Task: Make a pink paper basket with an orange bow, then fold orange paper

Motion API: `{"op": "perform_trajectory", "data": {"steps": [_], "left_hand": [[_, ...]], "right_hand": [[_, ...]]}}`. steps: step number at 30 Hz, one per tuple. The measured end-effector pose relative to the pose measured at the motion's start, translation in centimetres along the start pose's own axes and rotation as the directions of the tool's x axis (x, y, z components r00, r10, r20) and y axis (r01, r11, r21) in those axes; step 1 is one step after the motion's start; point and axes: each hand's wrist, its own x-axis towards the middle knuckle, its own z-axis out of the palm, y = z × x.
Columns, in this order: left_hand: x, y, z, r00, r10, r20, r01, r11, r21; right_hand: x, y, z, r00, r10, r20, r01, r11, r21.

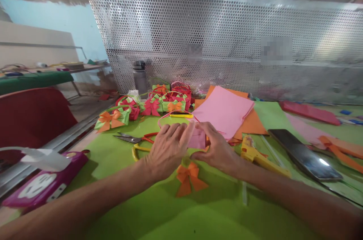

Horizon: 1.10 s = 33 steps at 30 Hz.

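Note:
Between my two hands is a small pink paper basket [197, 140] with a thin pink handle arching above it. My left hand [171, 147] is wrapped over its left side, hiding much of it. On the right side, my right hand [217, 149] grips it with thumb and fingers curved round the edge. An orange paper bow [189, 179] lies on the green sheet [133, 206] just below my hands. Scissors [130, 138] with red and yellow handles lie beside my left hand. A yellow glue gun [259, 157] rests to the right of my right hand.
Finished-looking small baskets with bows [167, 102] stand at the back. Pink sheets [224, 109] lie over orange ones. A yellow cutter [181, 115] lies behind my hands. A phone [304, 153] is at right, a purple power strip [47, 181] at left. A perforated metal panel [227, 36] stands behind.

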Motion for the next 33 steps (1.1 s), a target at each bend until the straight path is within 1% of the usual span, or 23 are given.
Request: {"op": "perform_trajectory", "data": {"steps": [2, 5, 7, 9, 11, 13, 14, 15, 16, 17, 18, 19, 20, 21, 22, 23, 24, 26, 28, 29, 31, 33], "left_hand": [[0.1, 0.0, -0.1, 1.000, -0.015, 0.015, 0.015, 1.000, -0.019], [0.1, 0.0, -0.1, 1.000, -0.005, 0.031, 0.006, 1.000, -0.019], [0.1, 0.1, 0.0, 1.000, 0.005, 0.027, -0.005, 1.000, -0.015], [0.1, 0.1, -0.2, 1.000, 0.014, -0.002, -0.014, 1.000, -0.014], [0.1, -0.1, -0.7, 0.997, 0.028, -0.075, -0.031, 0.999, -0.032], [0.3, -0.6, -1.5, 0.983, 0.014, -0.180, -0.034, 0.994, -0.108], [0.5, -1.0, -2.0, 0.969, -0.017, -0.247, -0.028, 0.983, -0.179], [0.7, -1.3, -2.5, 0.948, -0.085, -0.307, -0.004, 0.961, -0.278], [0.9, -1.8, -3.0, 0.918, -0.194, -0.346, 0.040, 0.914, -0.405], [1.1, -2.2, -3.3, 0.878, -0.336, -0.342, 0.099, 0.825, -0.557], [1.3, -2.6, -3.4, 0.825, -0.500, -0.264, 0.166, 0.660, -0.732], [1.5, -3.0, -3.3, 0.766, -0.634, -0.104, 0.228, 0.420, -0.879], [1.6, -3.4, -3.1, 0.712, -0.694, 0.103, 0.277, 0.143, -0.950], [1.6, -3.6, -2.8, 0.674, -0.675, 0.299, 0.309, -0.111, -0.945], [1.6, -3.7, -2.3, 0.657, -0.605, 0.451, 0.334, -0.303, -0.893], [1.6, -3.7, -1.9, 0.655, -0.523, 0.545, 0.364, -0.413, -0.835], [1.5, -3.5, -1.4, 0.662, -0.453, 0.597, 0.392, -0.470, -0.791], [1.4, -3.0, -0.8, 0.690, -0.319, 0.650, 0.427, -0.546, -0.721], [1.2, -2.4, -0.5, 0.725, -0.186, 0.664, 0.432, -0.628, -0.647], [1.2, -2.2, -0.4, 0.742, -0.138, 0.656, 0.425, -0.660, -0.619], [1.0, -1.9, -0.2, 0.774, -0.103, 0.625, 0.388, -0.703, -0.597], [0.8, -1.9, 0.1, 0.799, -0.121, 0.590, 0.342, -0.716, -0.609]], "right_hand": [[-0.1, 0.0, 0.1, 1.000, 0.006, 0.008, -0.005, 0.998, -0.055], [-0.1, -0.1, 0.2, 1.000, 0.016, 0.007, -0.015, 0.994, -0.105], [-0.1, -0.2, 0.2, 1.000, 0.016, 0.001, -0.015, 0.994, -0.110], [-0.1, -0.2, 0.1, 1.000, 0.013, -0.017, -0.014, 0.996, -0.088], [-0.1, -0.1, 0.0, 0.998, 0.032, -0.052, -0.034, 0.999, -0.029], [0.1, 0.3, -0.2, 0.992, 0.094, -0.089, -0.088, 0.993, 0.073], [0.2, 0.5, -0.3, 0.986, 0.130, -0.100, -0.115, 0.983, 0.146], [0.4, 0.7, -0.4, 0.982, 0.157, -0.109, -0.129, 0.965, 0.226], [0.6, 0.9, -0.6, 0.977, 0.176, -0.117, -0.134, 0.944, 0.302], [0.8, 1.1, -0.7, 0.975, 0.183, -0.127, -0.125, 0.921, 0.368], [1.0, 1.2, -0.9, 0.973, 0.181, -0.142, -0.106, 0.900, 0.423], [1.1, 1.3, -1.0, 0.972, 0.176, -0.155, -0.086, 0.882, 0.464], [1.2, 1.4, -1.1, 0.972, 0.174, -0.159, -0.074, 0.867, 0.494], [1.3, 1.5, -1.1, 0.972, 0.178, -0.155, -0.074, 0.853, 0.516], [1.3, 1.6, -1.1, 0.972, 0.188, -0.143, -0.083, 0.839, 0.538], [1.3, 1.6, -1.0, 0.972, 0.200, -0.123, -0.099, 0.823, 0.559], [1.2, 1.7, -0.9, 0.972, 0.214, -0.101, -0.118, 0.809, 0.576], [1.1, 2.0, -0.7, 0.969, 0.237, -0.066, -0.150, 0.782, 0.605], [1.0, 2.4, -0.6, 0.969, 0.245, -0.034, -0.169, 0.757, 0.631], [0.9, 2.6, -0.5, 0.969, 0.245, -0.020, -0.175, 0.747, 0.641], [0.9, 3.0, -0.4, 0.971, 0.240, 0.010, -0.187, 0.728, 0.660], [0.9, 3.4, -0.3, 0.972, 0.235, 0.030, -0.192, 0.711, 0.676]]}}
